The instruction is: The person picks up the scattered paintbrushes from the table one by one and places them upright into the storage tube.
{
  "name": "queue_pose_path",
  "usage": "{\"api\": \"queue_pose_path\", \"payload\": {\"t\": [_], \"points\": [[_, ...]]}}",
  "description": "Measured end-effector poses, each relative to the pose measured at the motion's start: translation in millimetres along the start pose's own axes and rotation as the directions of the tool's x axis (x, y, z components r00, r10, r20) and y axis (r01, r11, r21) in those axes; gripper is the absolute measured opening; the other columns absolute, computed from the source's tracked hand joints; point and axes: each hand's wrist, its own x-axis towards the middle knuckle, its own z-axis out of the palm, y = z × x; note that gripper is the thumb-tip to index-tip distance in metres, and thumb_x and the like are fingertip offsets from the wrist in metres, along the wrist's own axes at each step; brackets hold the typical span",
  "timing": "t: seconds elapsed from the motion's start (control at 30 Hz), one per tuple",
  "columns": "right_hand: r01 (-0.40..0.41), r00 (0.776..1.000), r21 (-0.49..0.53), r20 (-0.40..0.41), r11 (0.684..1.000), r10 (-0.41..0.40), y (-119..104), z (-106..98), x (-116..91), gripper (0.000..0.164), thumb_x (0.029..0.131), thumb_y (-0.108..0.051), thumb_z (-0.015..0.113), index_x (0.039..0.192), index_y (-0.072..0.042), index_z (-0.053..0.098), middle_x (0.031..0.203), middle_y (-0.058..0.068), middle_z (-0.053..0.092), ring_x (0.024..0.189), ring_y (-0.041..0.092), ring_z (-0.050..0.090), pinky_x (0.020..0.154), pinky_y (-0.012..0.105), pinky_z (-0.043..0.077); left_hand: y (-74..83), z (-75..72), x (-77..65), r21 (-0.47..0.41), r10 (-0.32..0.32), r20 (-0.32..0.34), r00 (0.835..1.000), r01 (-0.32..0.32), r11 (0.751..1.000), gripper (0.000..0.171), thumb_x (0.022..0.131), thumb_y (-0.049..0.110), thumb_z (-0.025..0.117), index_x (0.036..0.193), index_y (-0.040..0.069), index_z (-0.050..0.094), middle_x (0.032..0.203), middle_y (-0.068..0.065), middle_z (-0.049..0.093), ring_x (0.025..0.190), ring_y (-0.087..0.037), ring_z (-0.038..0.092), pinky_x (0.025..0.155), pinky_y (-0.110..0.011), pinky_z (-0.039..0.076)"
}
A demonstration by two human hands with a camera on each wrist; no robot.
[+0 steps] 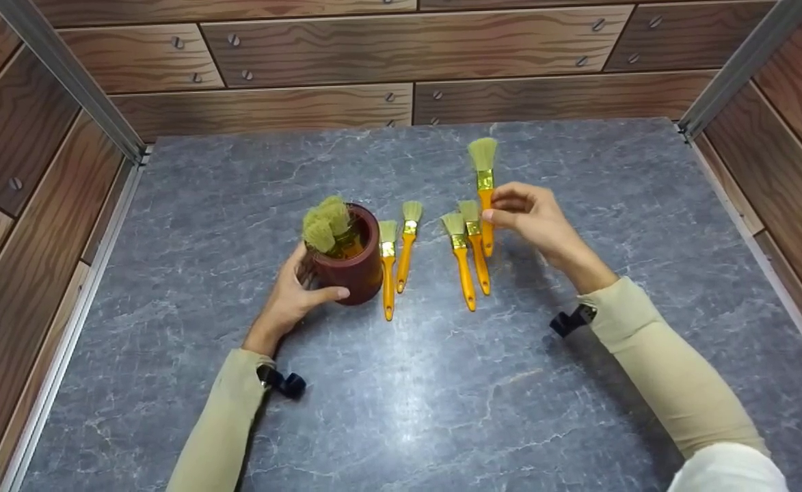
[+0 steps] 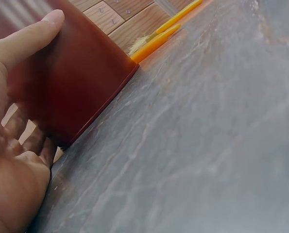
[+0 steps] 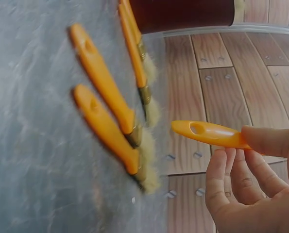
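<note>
My left hand grips a dark red cylindrical cup from its left side, thumb across the front. The cup stands on the table, and several paintbrushes lean in it with pale bristles up. Between thumb and fingertips, my right hand pinches the orange handle of another paintbrush, bristles pointing away. In the right wrist view this handle is held above the table. Two brushes lie just right of the cup, one beside it and one farther over. Another pair lies nearer my right hand.
The grey marbled tabletop runs back to a wood-patterned wall. Similar walls stand at left and right, with metal posts at the back corners. Each wrist carries a small black camera.
</note>
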Motion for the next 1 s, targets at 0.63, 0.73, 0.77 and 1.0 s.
{"api": "queue_pose_path", "payload": {"t": [0.63,0.73,0.77,1.0], "points": [[0.151,0.986,0.032,0.066,0.988,-0.152,-40.0,33.8,0.0,0.019,0.100,-0.004,0.073,0.117,0.004,0.071,0.105,0.004,0.079,0.095,0.018,0.074,0.090,0.034,0.065,-0.3,-1.0,0.2,0.020,0.003,0.000,1.000,-0.003,1.000,0.103,0.080,-0.003,0.092,0.166,0.020,0.039,0.161,-0.006,0.054,0.154,-0.022,0.045,0.131,-0.036,0.034],[0.179,0.981,0.035,0.072,0.983,-0.181,-48.2,41.6,1.1,0.019,0.099,-0.002,0.074,0.117,0.005,0.072,0.105,0.005,0.080,0.094,0.019,0.075,0.087,0.033,0.065,-0.6,-0.8,0.0,0.014,0.006,-0.004,1.000,-0.006,1.000,0.103,0.080,-0.006,0.091,0.165,0.020,0.039,0.161,-0.005,0.054,0.153,-0.022,0.045,0.131,-0.035,0.034],[0.187,0.979,0.033,0.075,0.982,-0.189,-50.9,44.1,1.4,0.019,0.099,-0.002,0.074,0.117,0.005,0.072,0.106,0.005,0.080,0.093,0.019,0.075,0.086,0.033,0.065,-0.6,-0.7,-0.1,0.011,0.008,-0.004,1.000,-0.008,1.000,0.103,0.080,-0.007,0.090,0.165,0.020,0.040,0.161,-0.005,0.054,0.153,-0.022,0.045,0.131,-0.036,0.034],[0.232,0.966,0.040,0.106,0.972,-0.235,-65.9,61.1,3.3,0.016,0.098,-0.001,0.075,0.114,0.003,0.073,0.104,0.005,0.078,0.091,0.020,0.074,0.087,0.036,0.066,0.1,-0.2,0.4,0.016,0.015,0.002,1.000,-0.015,1.000,0.103,0.080,-0.007,0.090,0.165,0.022,0.040,0.159,-0.003,0.056,0.152,-0.022,0.047,0.130,-0.036,0.035]]}}
